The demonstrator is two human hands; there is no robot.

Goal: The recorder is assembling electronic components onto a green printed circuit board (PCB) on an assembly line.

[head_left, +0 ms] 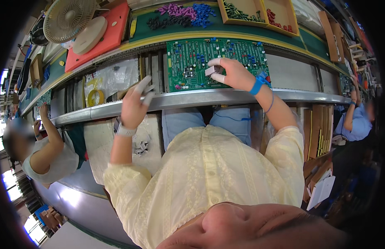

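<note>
A large green circuit board [180,62], dotted with small blue, white and red parts, lies across the metal rails in front of me. Over its middle, my right hand [235,74] pinches a small whitish-grey block-shaped component [210,71] between thumb and forefinger. White covers sit on those fingertips, and a blue band [259,84] circles the wrist. Left of the board, my left hand [135,103] hangs in the air above the front rail [180,98]. Its fingers are stretched out and hold nothing.
Past the board lie piles of pink [176,11], blue [204,15] and black parts [163,23]. A yellow divided box [242,23] holds green and red parts. A fan [70,20] and a yellow tape roll [95,98] are at left. Co-workers [55,153] sit on both sides.
</note>
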